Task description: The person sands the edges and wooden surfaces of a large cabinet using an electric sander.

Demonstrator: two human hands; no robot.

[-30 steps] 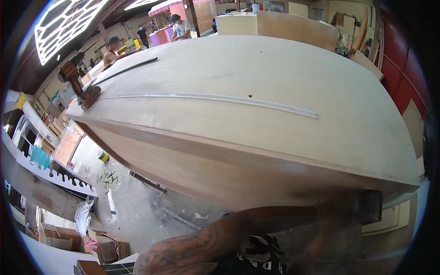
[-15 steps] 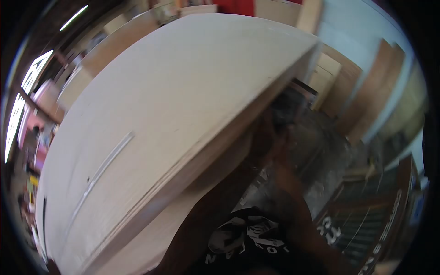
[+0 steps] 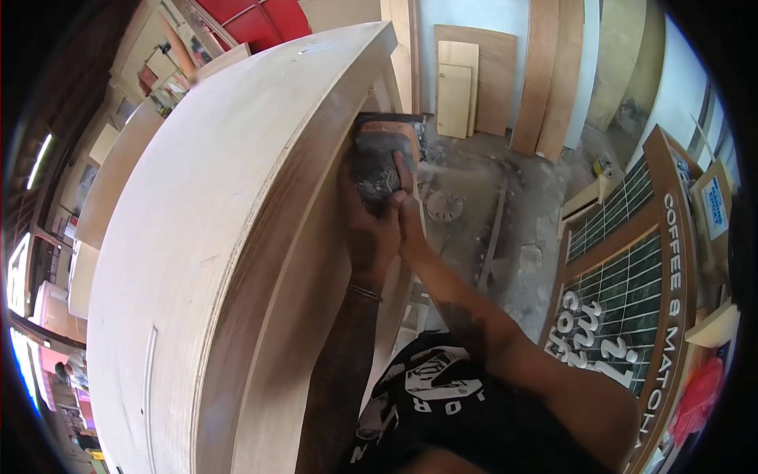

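A dusty black-and-orange power sander sits at the far end of the recessed side of a large pale plywood piece. My left hand, with a bracelet at its wrist, is wrapped around the sander's near end; some of its fingers are hidden. From the right, my right hand closes on the same tool, one finger stretched along its body. The sander's working face is turned away from me, so its exact contact with the wood cannot be made out.
To the right stands a brown-framed sign panel with white letters and a grid. Wooden boards lean on the back wall. The concrete floor is dusty. A thin pale strip lies on the plywood.
My view has swung right and become sharper, so the plywood piece now sits further left and more upright. Both hands stay on the sander, which now shows clearly.
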